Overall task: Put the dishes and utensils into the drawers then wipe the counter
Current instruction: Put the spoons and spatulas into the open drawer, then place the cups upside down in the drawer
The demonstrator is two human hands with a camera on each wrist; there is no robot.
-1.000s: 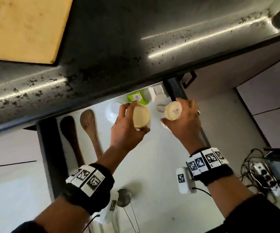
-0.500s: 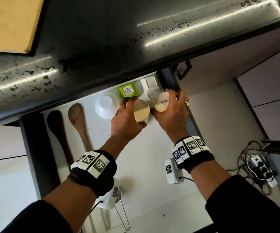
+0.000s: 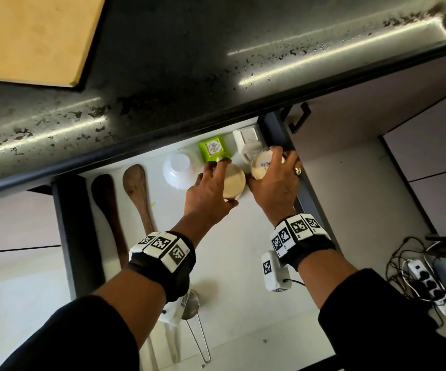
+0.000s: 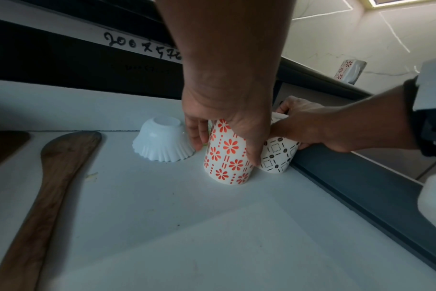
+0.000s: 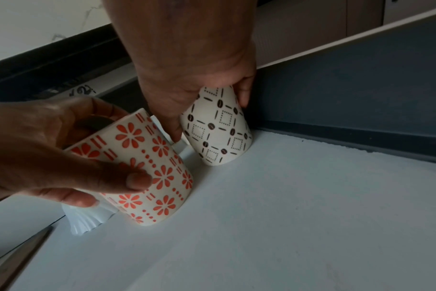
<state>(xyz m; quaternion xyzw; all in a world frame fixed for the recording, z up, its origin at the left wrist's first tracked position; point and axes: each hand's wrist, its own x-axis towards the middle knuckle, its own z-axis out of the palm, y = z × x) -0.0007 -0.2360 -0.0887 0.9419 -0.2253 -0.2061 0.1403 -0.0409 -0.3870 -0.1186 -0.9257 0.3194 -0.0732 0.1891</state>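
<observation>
Both hands reach into the open drawer (image 3: 243, 253), and each one has a cup in its grasp. The left hand (image 3: 208, 195) wraps its fingers and thumb around the orange-flowered cup (image 4: 225, 155), which is upside down with its rim on or just above the white drawer floor, tipped slightly. The right hand (image 3: 275, 187) curls around the coffee-bean cup (image 5: 218, 128), also upside down and leaning, its rim against the floor close beside the drawer's dark right wall (image 5: 349, 94). The two cups stand just beside each other, with only the right thumb's width between them.

On the other side of the flowered cup, a white fluted bowl (image 4: 163, 142) sits upside down, touching or nearly touching the left fingers. Behind the cups, toward the drawer's back edge, sit a green box (image 3: 213, 149) and a white box (image 3: 247, 137), so the back right corner is crowded. Left of the bowl lie two wooden spatulas (image 3: 137, 194), running lengthwise near the drawer's left wall. The middle and front of the drawer floor are largely bare in front of the cups, apart from a metal strainer (image 3: 193, 307) near the front edge. The dark counter (image 3: 216, 62) overhangs the drawer's back edge, with a wooden board (image 3: 34, 36) lying on it.
</observation>
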